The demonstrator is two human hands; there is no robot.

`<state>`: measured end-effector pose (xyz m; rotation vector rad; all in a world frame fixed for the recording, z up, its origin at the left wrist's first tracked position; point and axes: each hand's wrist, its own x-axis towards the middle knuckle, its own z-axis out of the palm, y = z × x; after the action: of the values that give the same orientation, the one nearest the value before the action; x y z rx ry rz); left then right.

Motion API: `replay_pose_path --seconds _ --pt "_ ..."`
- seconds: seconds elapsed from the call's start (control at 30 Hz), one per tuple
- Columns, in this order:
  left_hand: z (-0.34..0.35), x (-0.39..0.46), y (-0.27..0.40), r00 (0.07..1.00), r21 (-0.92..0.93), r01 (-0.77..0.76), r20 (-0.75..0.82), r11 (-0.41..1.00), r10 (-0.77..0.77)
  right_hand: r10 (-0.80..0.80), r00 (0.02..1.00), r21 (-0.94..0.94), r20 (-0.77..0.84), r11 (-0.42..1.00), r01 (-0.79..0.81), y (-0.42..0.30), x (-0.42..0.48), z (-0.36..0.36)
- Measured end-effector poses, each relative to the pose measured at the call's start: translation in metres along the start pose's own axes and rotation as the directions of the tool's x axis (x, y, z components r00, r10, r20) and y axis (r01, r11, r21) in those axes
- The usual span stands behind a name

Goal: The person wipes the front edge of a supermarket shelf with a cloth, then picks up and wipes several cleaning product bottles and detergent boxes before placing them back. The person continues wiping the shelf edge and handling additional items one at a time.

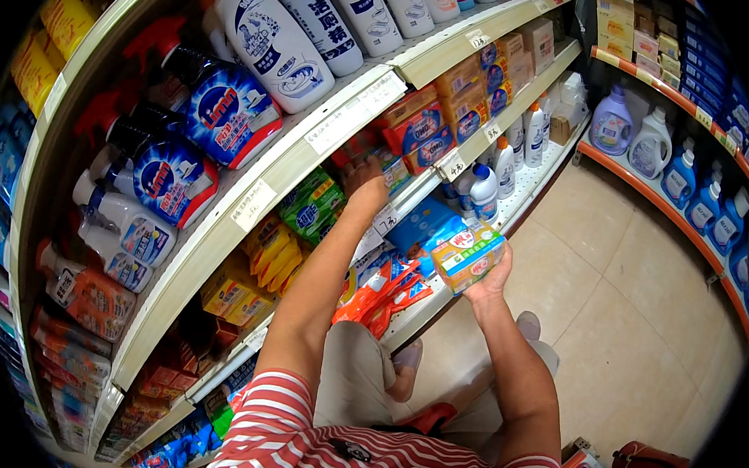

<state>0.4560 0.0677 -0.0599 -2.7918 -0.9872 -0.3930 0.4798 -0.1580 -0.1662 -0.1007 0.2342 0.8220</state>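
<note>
My right hand (491, 278) holds a wrapped pack of soap bars (468, 255), orange, green and blue, out in front of the lower shelves. My left hand (366, 177) reaches into the middle shelf, its fingers in shadow against packs there; whether it grips one I cannot tell. Just right of that hand lies a green and blue pack (395, 171). Stacked red and blue OMO soap packs (423, 135) stand beyond it. On the nearer side are green bags (312, 205) and yellow packs (272, 248).
White cleaner bottles (276, 44) and Limn spray bottles (228, 112) line the shelf above. Red-orange bags (380, 298) rest on the bottom shelf, near white bottles (484, 192). Across the tiled floor (632, 279), an orange-edged shelf (656, 191) holds detergent bottles. A red container (648, 464) is at lower right.
</note>
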Motion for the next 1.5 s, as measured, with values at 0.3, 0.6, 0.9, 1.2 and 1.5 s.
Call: replay_pose_path --seconds 0.3,0.6,0.9,1.2,1.5 --pt "-0.032 0.017 0.009 0.901 -0.042 0.171 0.412 0.984 -0.139 -0.008 1.0 -0.006 -0.003 1.0 0.008 0.002 0.002 0.003" --pt "-0.055 0.018 0.013 0.894 -0.146 0.248 0.416 0.958 -0.168 -0.009 1.0 -0.01 0.011 1.0 0.009 0.0 0.0 0.006" --pt "-0.094 -0.036 0.032 0.985 -0.283 0.023 0.172 0.959 0.028 -0.003 1.0 0.004 0.025 1.0 0.003 -0.003 0.007 -0.005" --pt "-0.123 -0.158 0.015 0.858 -0.787 0.313 0.474 0.531 0.197 -0.031 0.999 -0.052 -0.038 0.998 0.029 -0.005 -0.006 0.0" --pt "-0.128 -0.242 -0.028 0.832 -0.841 0.521 0.539 0.146 0.135 0.081 0.997 -0.166 0.003 0.983 -0.079 0.018 -0.031 -0.008"
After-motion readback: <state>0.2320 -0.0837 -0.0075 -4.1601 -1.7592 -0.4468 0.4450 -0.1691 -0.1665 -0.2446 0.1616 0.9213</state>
